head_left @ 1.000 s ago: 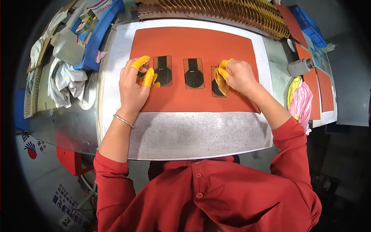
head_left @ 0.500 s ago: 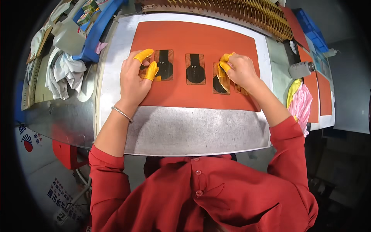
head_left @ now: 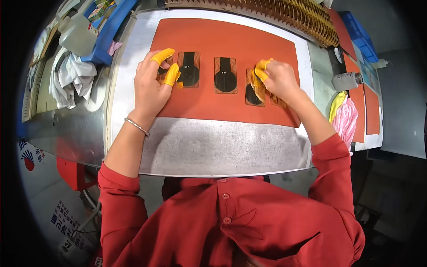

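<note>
My left hand (head_left: pixel 150 86), with yellow finger cots on thumb and forefinger, rests at the left of an orange-red mat (head_left: pixel 218 35). Its thumb and forefinger are apart, beside a thin rectangular piece (head_left: pixel 191 78) bearing a black keyhole shape. Another dark piece is mostly hidden behind that hand. A similar piece (head_left: pixel 225 75) lies in the middle. My right hand (head_left: pixel 281 81), also with yellow cots, pinches a thin amber film (head_left: pixel 256 90) over a third piece (head_left: pixel 252 97). One more piece (head_left: pixel 278 102) shows partly under the right hand.
A brown slotted rack (head_left: pixel 267 18) runs along the back. At left are a blue bin (head_left: pixel 106 35), a whitish plastic jug (head_left: pixel 78 38) and white cloths (head_left: pixel 73 82). A grey bottle (head_left: pixel 347 81) and pink cloth (head_left: pixel 346 118) lie at right.
The whole view has shifted slightly, so the mat and pieces appear a little higher. My right hand keeps its pinch on the film; the left fingers stay apart.
</note>
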